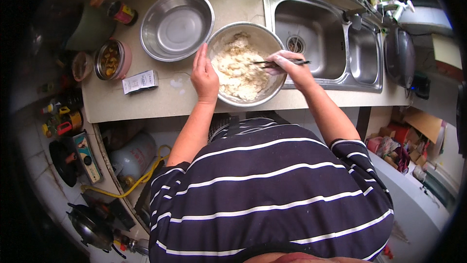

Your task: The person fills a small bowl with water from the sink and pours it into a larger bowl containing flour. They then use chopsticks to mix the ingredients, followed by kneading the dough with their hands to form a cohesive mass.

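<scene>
Beside the dough, the right hand grips chopsticks, left hand flat against bowl.

I identify the location as a kitchen, apparently domestic in scale. Indicators visible through the head camera: a double-bowl stainless-steel sink set into a long beige countertop; a round, shiny metal basin beside a round metal mixing bowl containing pale, lumpy dough; and a dark, labelled condiment bottle. Below counter level I note a pale grey, rounded gas cylinder with a yellow flexible hose near it. A black, round-bottomed wok sits at lower left.
</scene>
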{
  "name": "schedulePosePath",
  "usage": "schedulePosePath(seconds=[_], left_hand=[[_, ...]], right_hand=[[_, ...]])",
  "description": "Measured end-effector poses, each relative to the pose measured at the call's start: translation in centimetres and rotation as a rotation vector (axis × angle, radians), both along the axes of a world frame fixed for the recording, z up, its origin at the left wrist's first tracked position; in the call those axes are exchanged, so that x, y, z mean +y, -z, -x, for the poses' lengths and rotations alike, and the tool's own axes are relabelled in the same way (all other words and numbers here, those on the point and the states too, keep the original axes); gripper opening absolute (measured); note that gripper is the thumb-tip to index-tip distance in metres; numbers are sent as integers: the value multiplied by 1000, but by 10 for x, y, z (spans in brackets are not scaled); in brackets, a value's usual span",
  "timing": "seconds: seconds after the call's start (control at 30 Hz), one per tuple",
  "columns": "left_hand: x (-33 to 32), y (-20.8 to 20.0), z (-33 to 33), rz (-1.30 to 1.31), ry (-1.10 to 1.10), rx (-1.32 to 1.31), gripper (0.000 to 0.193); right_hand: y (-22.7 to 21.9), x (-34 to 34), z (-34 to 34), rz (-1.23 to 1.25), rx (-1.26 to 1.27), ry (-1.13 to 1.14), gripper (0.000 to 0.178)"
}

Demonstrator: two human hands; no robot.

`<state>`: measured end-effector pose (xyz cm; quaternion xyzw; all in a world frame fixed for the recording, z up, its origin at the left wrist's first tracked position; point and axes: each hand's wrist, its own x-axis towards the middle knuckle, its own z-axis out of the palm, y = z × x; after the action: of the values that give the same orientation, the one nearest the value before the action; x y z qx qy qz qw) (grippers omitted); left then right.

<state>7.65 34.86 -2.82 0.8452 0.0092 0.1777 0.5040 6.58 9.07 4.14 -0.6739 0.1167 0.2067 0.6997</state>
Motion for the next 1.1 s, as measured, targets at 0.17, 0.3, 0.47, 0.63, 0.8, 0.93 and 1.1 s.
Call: schedulePosePath(seconds=[0.17,0.3,0.47,0.63,0.8,0.93,1.1], left_hand=[[2,0,-1,-23,13,2,40],[2,0,-2,-7,32,-22,40],[1,2,-1,26,9,-21,40],[0,6,-1,38,2,-11,39],[4,-7,-1,-64,42,14,42],[-8,-41,6,-324,201,-145,49],[-36,-85,-3,72,481,-104,55]], right_hand=[[-11,21,-33,-58,-178,-120,25],[-33,-18,-51,462,-567,-310,20],[-36,-31,-7,231,51,-129,25],[-17,37,2,15,-115,-2,24],[-30,40,-32,107,-232,-62,23],[-37,30,-25,542,-276,-123,18],[-24,44,-4,391,-675,-69,23]])
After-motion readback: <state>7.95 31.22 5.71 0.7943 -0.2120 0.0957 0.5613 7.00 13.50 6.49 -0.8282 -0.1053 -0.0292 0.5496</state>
